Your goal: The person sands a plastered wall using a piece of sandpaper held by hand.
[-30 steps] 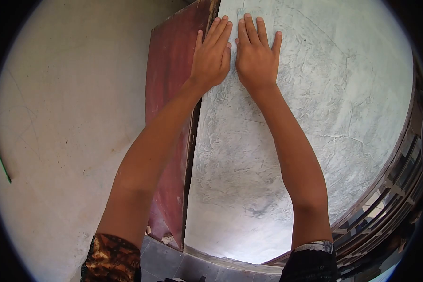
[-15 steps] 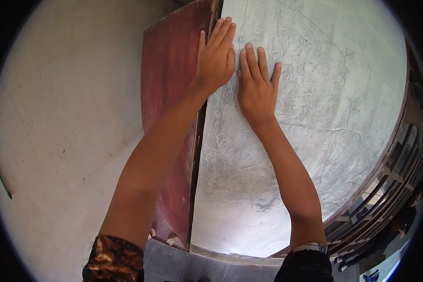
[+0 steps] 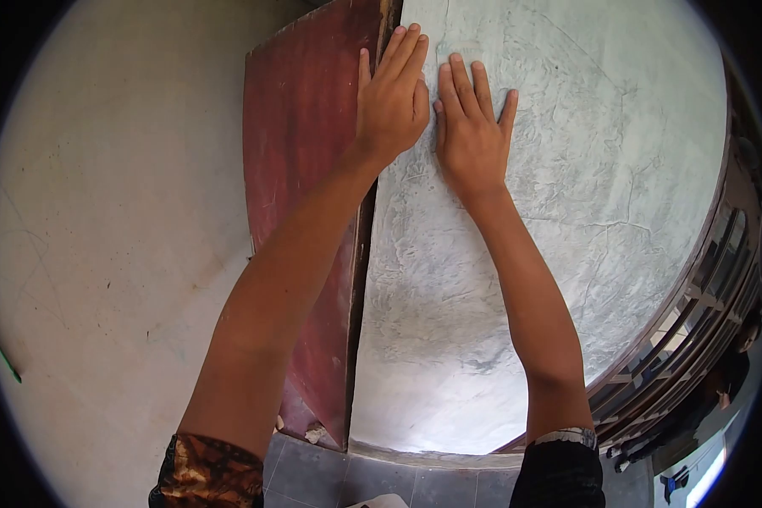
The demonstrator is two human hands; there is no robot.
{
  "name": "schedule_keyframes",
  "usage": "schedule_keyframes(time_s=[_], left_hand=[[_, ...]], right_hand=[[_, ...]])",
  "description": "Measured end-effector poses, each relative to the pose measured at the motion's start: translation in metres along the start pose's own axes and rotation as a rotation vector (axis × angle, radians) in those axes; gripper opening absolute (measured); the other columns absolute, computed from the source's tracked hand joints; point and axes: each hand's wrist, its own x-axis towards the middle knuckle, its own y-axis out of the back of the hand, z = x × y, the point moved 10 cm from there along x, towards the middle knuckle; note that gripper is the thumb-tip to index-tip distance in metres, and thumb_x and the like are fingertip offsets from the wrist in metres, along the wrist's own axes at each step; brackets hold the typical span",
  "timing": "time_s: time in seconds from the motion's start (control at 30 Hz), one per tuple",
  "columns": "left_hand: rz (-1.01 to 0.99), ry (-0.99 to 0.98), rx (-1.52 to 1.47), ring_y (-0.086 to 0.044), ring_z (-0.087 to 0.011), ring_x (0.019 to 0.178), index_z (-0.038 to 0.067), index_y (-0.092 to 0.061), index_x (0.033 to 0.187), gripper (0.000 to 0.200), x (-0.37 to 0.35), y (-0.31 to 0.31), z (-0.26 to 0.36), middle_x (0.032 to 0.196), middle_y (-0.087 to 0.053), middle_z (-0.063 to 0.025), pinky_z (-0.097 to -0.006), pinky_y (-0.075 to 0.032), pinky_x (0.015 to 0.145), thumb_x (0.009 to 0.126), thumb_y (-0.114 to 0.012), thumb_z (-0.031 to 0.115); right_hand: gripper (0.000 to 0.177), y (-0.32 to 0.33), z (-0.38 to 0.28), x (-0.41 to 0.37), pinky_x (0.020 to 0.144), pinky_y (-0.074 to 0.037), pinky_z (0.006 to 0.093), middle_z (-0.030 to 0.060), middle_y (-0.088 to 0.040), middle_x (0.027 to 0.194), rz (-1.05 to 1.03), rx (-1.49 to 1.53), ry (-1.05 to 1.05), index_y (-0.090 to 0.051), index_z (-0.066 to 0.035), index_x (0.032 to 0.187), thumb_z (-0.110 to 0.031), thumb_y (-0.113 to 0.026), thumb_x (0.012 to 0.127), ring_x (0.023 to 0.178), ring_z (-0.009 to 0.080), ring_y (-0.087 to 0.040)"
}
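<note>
A grey-white plastered wall [image 3: 550, 279] with cracks and rough streaks fills the middle and right. My left hand [image 3: 394, 106] rests at its left edge, fingers stretched upward, reaching across from the dark red wooden panel [image 3: 300, 127]. The thumb lies on the wall side, and nothing shows in this hand. Just to the right, my right hand [image 3: 474, 140] lies flat against the plaster with its fingers spread. Whatever may be under the palms is hidden. Between panel and wall runs a dark vertical gap [image 3: 360, 279].
A plain beige wall [image 3: 127, 212] stands at left, with a thin green strip [image 3: 4, 354] near its edge. Grey floor tiles [image 3: 309, 474] lie below, with small rubble [image 3: 315, 433] by the panel's foot. Dark slatted framework [image 3: 694, 305] curves along the right; a person in dark clothes [image 3: 694, 415] is beyond.
My right hand has slid slightly up and right along the wall. The left hand has barely shifted. A pale object has appeared at the bottom edge.
</note>
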Motion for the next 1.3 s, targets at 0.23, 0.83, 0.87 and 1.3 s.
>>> schedule_keyframes(time_s=[0.23, 0.83, 0.87, 1.3], left_hand=[[0.013, -0.013, -0.009, -0.035, -0.0312, 0.154, 0.001, -0.051, 0.149, 0.052, -0.001, -0.001, 0.000, 0.162, -0.044, -0.0128, -0.0647, -0.023, 0.120, 0.098, -0.045, 0.005], [-0.004, 0.031, -0.016, -0.034, -0.0307, 0.154, 0.002, -0.051, 0.150, 0.051, -0.002, -0.002, -0.003, 0.162, -0.045, -0.0121, -0.0631, -0.022, 0.121, 0.100, -0.043, 0.006], [-0.005, 0.025, -0.016, -0.034, -0.0306, 0.154, 0.003, -0.051, 0.150, 0.051, -0.002, -0.002, -0.003, 0.162, -0.045, -0.0119, -0.0630, -0.023, 0.121, 0.100, -0.043, 0.006], [0.041, -0.025, -0.002, -0.040, -0.0302, 0.151, 0.000, -0.056, 0.144, 0.049, 0.000, 0.001, -0.002, 0.158, -0.049, -0.0143, -0.0675, -0.028, 0.117, 0.096, -0.047, 0.007]], right_hand=[[0.044, 0.006, -0.002, -0.015, 0.121, -0.023, 0.0642, 0.0040, -0.050, 0.157, 0.038, 0.018, -0.039, -0.055, -0.008, 0.147, -0.021, -0.052, 0.105, 0.150, 0.0273, -0.040], [0.043, -0.003, 0.005, 0.039, 0.119, -0.022, 0.0682, 0.0048, -0.052, 0.155, 0.120, 0.006, -0.008, -0.058, -0.007, 0.144, -0.019, -0.053, 0.103, 0.148, 0.0269, -0.042], [0.043, -0.003, 0.003, 0.036, 0.119, -0.022, 0.0686, 0.0051, -0.052, 0.155, 0.118, 0.009, -0.010, -0.058, -0.007, 0.144, -0.019, -0.053, 0.103, 0.148, 0.0269, -0.042], [0.041, 0.002, 0.002, 0.012, 0.114, -0.022, 0.0765, 0.0055, -0.054, 0.154, 0.099, 0.048, -0.041, -0.059, -0.007, 0.142, -0.020, -0.055, 0.104, 0.148, 0.0268, -0.043]])
